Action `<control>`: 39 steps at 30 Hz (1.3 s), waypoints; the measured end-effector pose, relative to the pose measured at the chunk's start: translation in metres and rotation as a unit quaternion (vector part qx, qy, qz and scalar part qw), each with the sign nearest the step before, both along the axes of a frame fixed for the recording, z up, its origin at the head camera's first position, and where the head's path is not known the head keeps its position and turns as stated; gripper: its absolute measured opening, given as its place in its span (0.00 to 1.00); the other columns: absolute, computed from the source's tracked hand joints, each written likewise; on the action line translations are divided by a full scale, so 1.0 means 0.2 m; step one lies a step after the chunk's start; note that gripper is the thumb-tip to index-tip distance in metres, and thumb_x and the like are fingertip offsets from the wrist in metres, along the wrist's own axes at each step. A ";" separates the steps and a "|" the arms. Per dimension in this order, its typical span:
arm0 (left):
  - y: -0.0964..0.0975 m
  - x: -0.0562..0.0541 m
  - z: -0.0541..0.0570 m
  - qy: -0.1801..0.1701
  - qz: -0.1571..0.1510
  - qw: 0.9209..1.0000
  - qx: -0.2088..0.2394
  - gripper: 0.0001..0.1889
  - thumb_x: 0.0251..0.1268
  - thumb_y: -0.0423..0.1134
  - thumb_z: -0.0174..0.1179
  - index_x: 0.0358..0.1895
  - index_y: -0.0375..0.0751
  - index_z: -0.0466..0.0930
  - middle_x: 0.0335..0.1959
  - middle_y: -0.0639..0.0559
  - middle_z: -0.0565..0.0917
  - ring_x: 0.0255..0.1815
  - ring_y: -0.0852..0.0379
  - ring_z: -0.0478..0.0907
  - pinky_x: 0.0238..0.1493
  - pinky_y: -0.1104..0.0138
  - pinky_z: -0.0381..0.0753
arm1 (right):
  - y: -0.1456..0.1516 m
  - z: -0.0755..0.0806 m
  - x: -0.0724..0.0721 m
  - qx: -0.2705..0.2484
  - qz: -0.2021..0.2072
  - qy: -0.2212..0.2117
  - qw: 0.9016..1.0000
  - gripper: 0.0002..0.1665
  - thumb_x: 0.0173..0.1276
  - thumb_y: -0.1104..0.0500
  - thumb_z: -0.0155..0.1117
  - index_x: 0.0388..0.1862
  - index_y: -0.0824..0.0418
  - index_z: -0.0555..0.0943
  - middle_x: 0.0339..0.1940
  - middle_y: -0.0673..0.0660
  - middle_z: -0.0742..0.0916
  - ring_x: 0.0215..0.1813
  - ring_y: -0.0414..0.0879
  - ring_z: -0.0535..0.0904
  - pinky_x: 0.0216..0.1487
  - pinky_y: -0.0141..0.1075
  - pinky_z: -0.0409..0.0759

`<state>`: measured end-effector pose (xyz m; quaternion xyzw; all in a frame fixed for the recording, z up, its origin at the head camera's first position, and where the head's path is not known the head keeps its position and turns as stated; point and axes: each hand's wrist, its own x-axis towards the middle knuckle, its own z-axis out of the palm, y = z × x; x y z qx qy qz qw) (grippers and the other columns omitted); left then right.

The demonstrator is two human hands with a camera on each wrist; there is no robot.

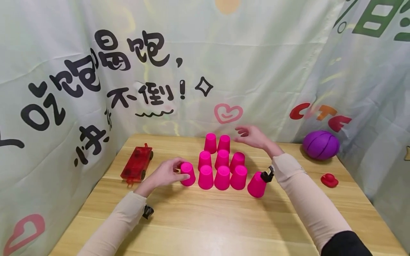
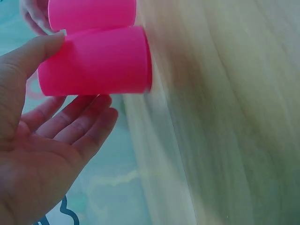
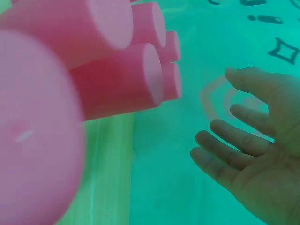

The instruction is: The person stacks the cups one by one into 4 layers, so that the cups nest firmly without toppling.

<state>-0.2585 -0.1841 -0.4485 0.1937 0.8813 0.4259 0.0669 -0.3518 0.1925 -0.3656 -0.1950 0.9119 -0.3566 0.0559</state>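
Note:
A pink upside-down cup [image 1: 187, 175] stands at the left end of the front row, and my left hand [image 1: 164, 173] grips it between thumb and fingers. In the left wrist view my thumb lies along the side of this cup [image 2: 96, 63], with the fingers on its other side. Several more pink cups [image 1: 222, 177] stand upside down in rows to its right. Apart at the right is another pink cup [image 1: 256, 185], partly covered by the dark wrist device. My right hand [image 1: 253, 137] is raised beyond the back cups [image 1: 224, 143], fingers spread and holding nothing.
A red toy cart [image 1: 137, 163] lies at the table's left side. On the right are a purple ball [image 1: 321, 145] and a small red hat-shaped thing [image 1: 329, 180]. Printed curtains [image 1: 272, 71] enclose the wooden table [image 1: 198, 227] at the back and sides.

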 end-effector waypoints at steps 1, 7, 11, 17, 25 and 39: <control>0.00 -0.01 0.00 0.000 0.007 1.000 0.002 0.28 0.61 0.45 0.78 0.63 0.42 0.80 0.52 0.49 0.89 0.54 0.51 0.86 0.60 0.54 0.87 | 0.02 0.00 0.02 -0.004 -0.003 0.000 1.000 0.36 0.74 0.54 0.70 0.75 0.68 0.72 0.72 0.71 0.79 0.70 0.68 0.79 0.69 0.59 0.81; 0.01 -0.08 0.00 0.030 0.043 0.998 0.030 0.27 0.63 0.41 0.76 0.63 0.40 0.79 0.54 0.45 0.87 0.54 0.47 0.86 0.57 0.55 0.88 | 0.14 -0.02 0.18 -0.020 -0.014 0.016 1.000 0.37 0.75 0.50 0.69 0.75 0.66 0.73 0.71 0.69 0.81 0.68 0.65 0.80 0.67 0.59 0.83; 0.04 -0.15 0.02 0.057 0.066 0.995 0.048 0.28 0.65 0.39 0.75 0.66 0.38 0.78 0.56 0.41 0.87 0.56 0.42 0.85 0.58 0.52 0.88 | 0.21 -0.05 0.29 -0.032 -0.024 0.031 0.999 0.35 0.75 0.49 0.69 0.74 0.65 0.75 0.70 0.67 0.83 0.67 0.62 0.82 0.66 0.58 0.83; 0.10 -0.26 0.04 0.056 0.091 0.993 0.055 0.28 0.69 0.43 0.71 0.70 0.41 0.75 0.61 0.41 0.85 0.64 0.40 0.81 0.65 0.48 0.84 | 0.27 -0.11 0.45 -0.066 -0.053 0.044 0.995 0.30 0.75 0.47 0.69 0.69 0.61 0.79 0.65 0.63 0.86 0.64 0.59 0.84 0.63 0.45 0.86; 0.16 -0.37 0.03 0.051 0.088 0.993 0.066 0.29 0.75 0.41 0.66 0.73 0.37 0.69 0.63 0.36 0.82 0.66 0.38 0.79 0.67 0.46 0.82 | 0.33 -0.20 0.61 -0.099 -0.049 0.038 0.993 0.27 0.75 0.50 0.69 0.68 0.60 0.79 0.64 0.61 0.87 0.61 0.57 0.86 0.58 0.27 0.83; 0.22 -0.50 0.01 0.058 0.109 0.990 0.063 0.27 0.74 0.39 0.66 0.70 0.35 0.71 0.62 0.35 0.82 0.65 0.37 0.78 0.69 0.47 0.80 | 0.39 -0.41 0.77 -0.116 -0.040 0.021 0.992 0.36 0.69 0.54 0.77 0.72 0.63 0.75 0.65 0.62 0.86 0.58 0.51 0.85 0.60 0.44 0.87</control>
